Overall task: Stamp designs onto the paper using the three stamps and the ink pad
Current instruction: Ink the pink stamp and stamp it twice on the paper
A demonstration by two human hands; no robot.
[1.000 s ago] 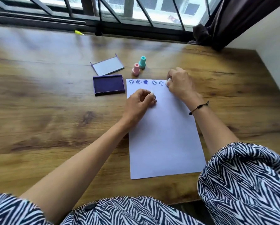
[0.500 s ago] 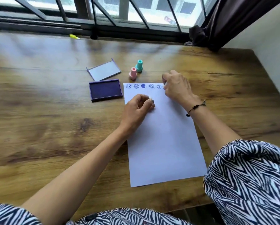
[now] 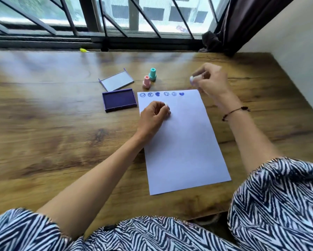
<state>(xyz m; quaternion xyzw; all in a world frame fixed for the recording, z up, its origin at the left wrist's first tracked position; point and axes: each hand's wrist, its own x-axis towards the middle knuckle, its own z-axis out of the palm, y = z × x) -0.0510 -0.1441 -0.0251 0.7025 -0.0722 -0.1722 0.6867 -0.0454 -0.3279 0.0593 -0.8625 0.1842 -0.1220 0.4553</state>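
A white sheet of paper (image 3: 183, 142) lies on the wooden table (image 3: 52, 133), with several blue stamped marks (image 3: 162, 94) in a row along its top edge. My left hand (image 3: 154, 117) rests curled on the paper's upper left, holding it down. Raised above the table just past the paper's top right corner, my right hand (image 3: 210, 80) pinches a small pale stamp (image 3: 192, 79). The open purple ink pad (image 3: 119, 102) sits left of the paper. A pink stamp (image 3: 146, 82) and a teal stamp (image 3: 152, 74) stand upright behind the paper.
The ink pad's lid (image 3: 116, 82) lies open behind the pad. A small yellow object (image 3: 83, 50) lies at the table's far edge under the barred window. A dark curtain (image 3: 230, 33) hangs at the back right, next to a white wall.
My right hand has lifted the stamp off the paper's top edge and moved it up and right. A new heart mark shows where it pressed. The left hand stays on the paper.
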